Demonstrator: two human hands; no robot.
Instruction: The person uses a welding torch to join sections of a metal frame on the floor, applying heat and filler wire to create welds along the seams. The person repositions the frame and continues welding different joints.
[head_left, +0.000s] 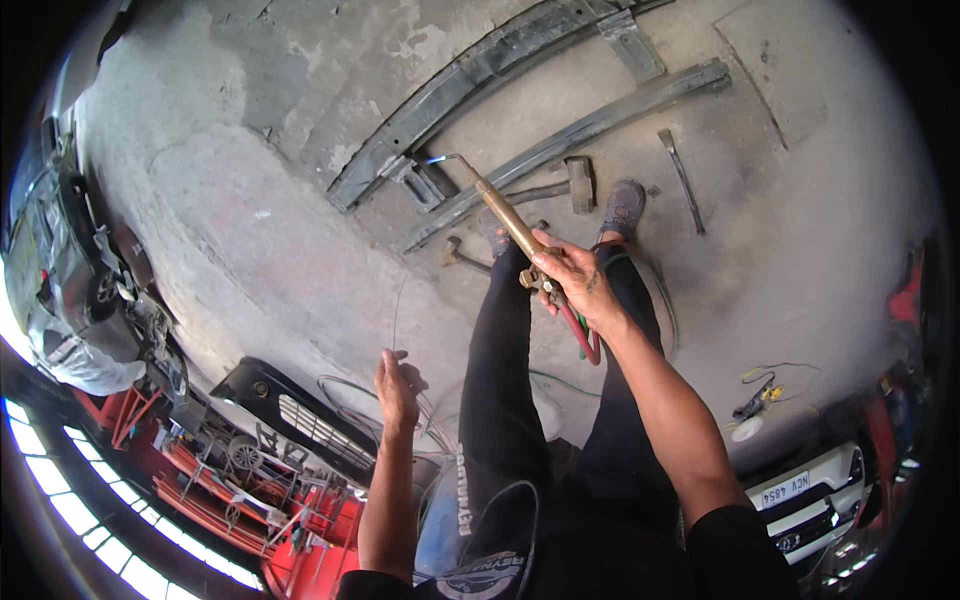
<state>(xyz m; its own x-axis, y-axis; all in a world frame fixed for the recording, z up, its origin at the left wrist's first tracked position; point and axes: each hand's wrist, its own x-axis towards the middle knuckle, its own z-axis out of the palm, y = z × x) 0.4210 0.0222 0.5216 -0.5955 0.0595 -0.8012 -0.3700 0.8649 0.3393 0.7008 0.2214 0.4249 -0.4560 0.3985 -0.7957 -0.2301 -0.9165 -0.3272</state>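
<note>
In my right hand is a brass gas torch, gripped by its valve end. A small blue flame burns at its bent tip, close to a bracket on the end of a curved grey metal beam. Red and green hoses trail from the torch's back end. My left hand is lower and to the left, its fingers closed around a thin wire rod that points upward. The rod is apart from the flame and the beam.
A second straight metal bar lies by my feet, near a sledgehammer, a smaller hammer and a flat-ended bar. Loose hoses run beside a black bumper. Damaged car parts stand left; a white car front is lower right.
</note>
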